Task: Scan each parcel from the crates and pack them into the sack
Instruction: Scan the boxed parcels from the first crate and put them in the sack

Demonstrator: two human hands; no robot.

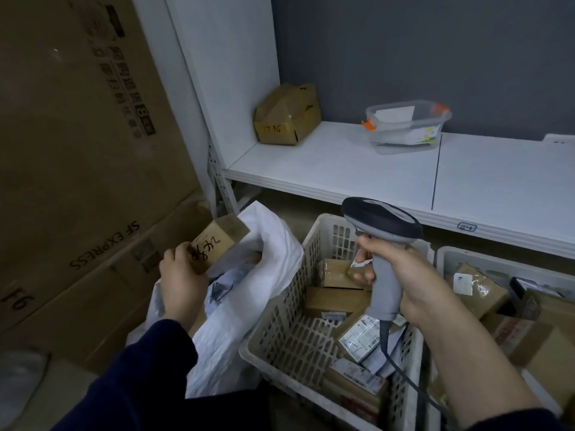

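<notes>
My left hand (pixel 180 275) grips a small brown cardboard parcel (pixel 217 241) with handwritten black numbers, holding it over the open mouth of the white woven sack (pixel 264 253). My right hand (pixel 401 278) grips the grey handle of a barcode scanner (pixel 381 222), its dark head held above a white perforated crate (pixel 280 325). Several brown parcels with shipping labels (pixel 339 298) lie in that crate. A second white crate (pixel 448 255) to the right also holds several parcels (pixel 485 293).
Large cardboard cartons (pixel 77 150) are stacked along the left. A white shelf (pixel 342 163) behind the crates carries a dented brown box (pixel 287 115) and a clear plastic tub (pixel 407 127). The scanner's cable (pixel 401 371) trails down over the near crate.
</notes>
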